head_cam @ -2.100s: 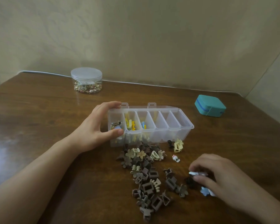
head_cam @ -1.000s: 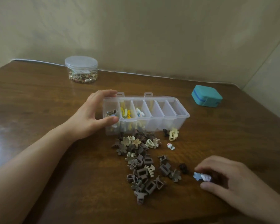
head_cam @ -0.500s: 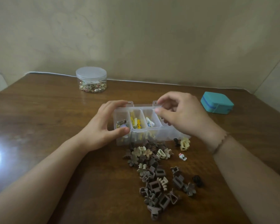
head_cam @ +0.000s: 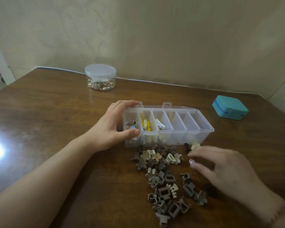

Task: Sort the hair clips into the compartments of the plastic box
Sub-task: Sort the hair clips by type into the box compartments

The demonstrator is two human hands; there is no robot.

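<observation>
My left hand [head_cam: 112, 129] grips the plastic box's [head_cam: 202, 135] left end; right hand [head_cam: 220, 168] reaches, fingers curled, to the small white clip [head_cam: 190, 161] near it — pinch cleanly, avoiding the pile [head_cam: 163, 178].

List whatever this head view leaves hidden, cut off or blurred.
- Right hand: motion-blurred; its grip on the small white hair clip is unclear.
- Clear plastic compartment box: left end behind the left hand.
- Round clear lidded jar: contents too small to identify.

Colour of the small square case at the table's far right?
Teal small square case, with a blue band; head view.
</observation>
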